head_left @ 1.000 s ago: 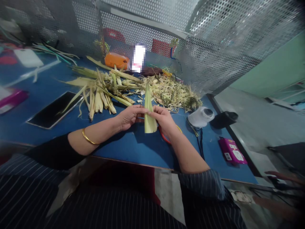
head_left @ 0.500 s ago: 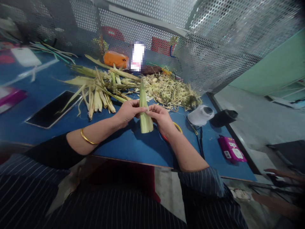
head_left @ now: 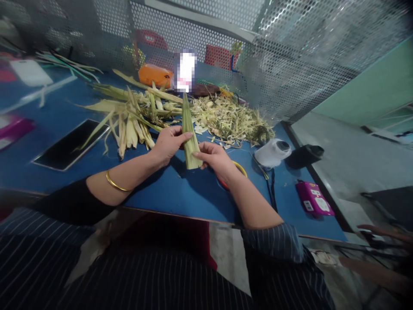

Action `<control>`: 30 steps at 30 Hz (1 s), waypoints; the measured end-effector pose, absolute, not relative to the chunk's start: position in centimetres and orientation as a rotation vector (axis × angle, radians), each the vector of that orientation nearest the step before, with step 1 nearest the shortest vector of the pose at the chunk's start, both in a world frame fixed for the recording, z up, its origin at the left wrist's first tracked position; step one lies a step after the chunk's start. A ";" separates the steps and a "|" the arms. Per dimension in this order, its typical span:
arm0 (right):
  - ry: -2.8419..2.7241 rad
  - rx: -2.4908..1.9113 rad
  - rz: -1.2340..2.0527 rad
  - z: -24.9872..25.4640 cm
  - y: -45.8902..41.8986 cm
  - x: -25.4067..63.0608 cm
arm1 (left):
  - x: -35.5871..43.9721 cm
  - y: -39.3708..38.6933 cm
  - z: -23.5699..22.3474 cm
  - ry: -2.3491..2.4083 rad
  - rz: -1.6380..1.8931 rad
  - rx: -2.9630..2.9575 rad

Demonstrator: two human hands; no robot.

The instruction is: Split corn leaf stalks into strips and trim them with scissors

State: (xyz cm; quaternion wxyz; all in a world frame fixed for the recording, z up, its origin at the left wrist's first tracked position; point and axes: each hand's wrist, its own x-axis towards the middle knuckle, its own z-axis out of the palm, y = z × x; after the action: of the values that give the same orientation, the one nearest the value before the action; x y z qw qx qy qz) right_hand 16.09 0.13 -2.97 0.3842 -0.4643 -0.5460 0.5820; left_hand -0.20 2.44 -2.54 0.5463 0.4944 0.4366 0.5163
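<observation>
A pale green corn husk, wide at the near end and tapering to a point at the far end, is held above the blue table. My left hand pinches its left edge about halfway along, thumb on top. Lower down, my right hand grips the right edge near the wide end, its thumb on the upper face. Behind the hands lie a bundle of whole husks and a heap of shredded husk. A ring-shaped red and yellow handle shows partly behind my right wrist.
On the right stand a white thread cone, a black cone and a magenta packet. A dark flat tablet-like panel lies left. An orange packet sits before the perforated metal screen. Another person's arm shows lower right.
The husk has shifted slightly up and left in view. My right hand has slid from the husk's middle toward its wide end, and my hands are farther apart along it.
</observation>
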 end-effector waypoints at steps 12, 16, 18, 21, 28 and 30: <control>-1.460 -1.157 1.356 -2.7 0.1 16.2 | -0.8 3.1 -2.6 1.067 1.259 1.269; -1.408 -1.159 1.268 -2.3 0.1 16.3 | -0.5 2.5 -2.6 0.955 0.989 1.273; -1.395 -1.149 1.286 -2.3 0.2 16.4 | -0.4 2.3 -2.7 0.952 0.985 1.261; -1.362 -1.120 1.347 -2.4 0.3 16.4 | -0.4 2.3 -2.7 0.969 1.007 1.260; -1.394 -1.175 1.311 -2.6 0.3 16.3 | -0.3 2.1 -2.4 1.010 0.993 1.357; -1.386 -1.179 1.293 -2.5 0.3 16.3 | -0.3 2.1 -2.4 1.019 0.986 1.383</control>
State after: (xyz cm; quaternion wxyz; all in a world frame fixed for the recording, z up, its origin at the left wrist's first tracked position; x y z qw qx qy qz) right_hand 16.33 0.28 -2.55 0.4391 -0.4744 -0.5579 0.5205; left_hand -0.33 2.09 -2.42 0.5483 0.5839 0.4303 0.4162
